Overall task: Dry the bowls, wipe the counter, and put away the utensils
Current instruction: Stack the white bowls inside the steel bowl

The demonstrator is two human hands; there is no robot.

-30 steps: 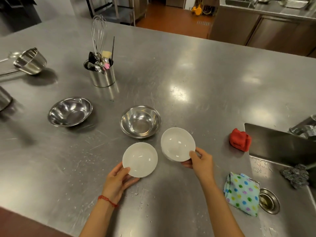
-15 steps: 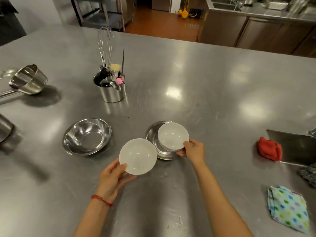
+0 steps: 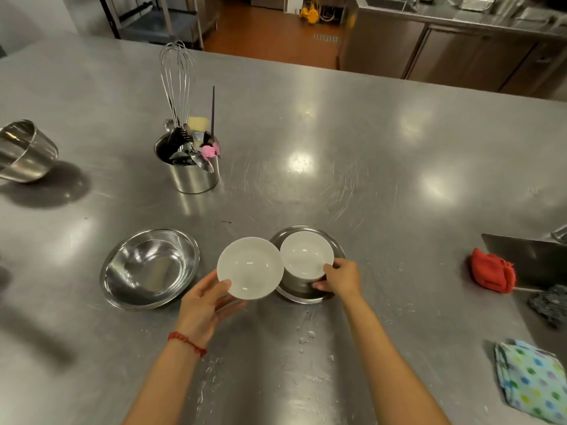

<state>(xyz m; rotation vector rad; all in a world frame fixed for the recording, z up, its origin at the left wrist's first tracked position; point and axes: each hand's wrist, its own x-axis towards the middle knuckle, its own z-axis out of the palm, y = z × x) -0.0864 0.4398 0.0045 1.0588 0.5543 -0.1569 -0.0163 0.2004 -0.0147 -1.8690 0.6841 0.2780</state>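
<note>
My left hand [image 3: 204, 305] holds a white bowl [image 3: 250, 266] by its near rim, just above the steel counter [image 3: 337, 148]. My right hand [image 3: 340, 279] grips a second white bowl [image 3: 305, 253], which sits inside a steel bowl [image 3: 310, 294]. The two white bowls touch rim to rim. Another steel bowl [image 3: 150, 268] rests empty to the left. A steel canister [image 3: 190, 170] further back holds a whisk, a pink brush and other utensils. Water drops [image 3: 306, 335] lie on the counter near me.
A red cloth [image 3: 491, 274] lies by the sink edge [image 3: 527, 250] at right, with a dark scourer [image 3: 549, 305] beside it. A dotted cloth [image 3: 534, 384] lies at the near right. A tilted steel pot [image 3: 24, 151] sits at the far left.
My right hand carried its white bowl left and set it into the middle steel bowl. My left hand's bowl has come up against it. The view has shifted left.
</note>
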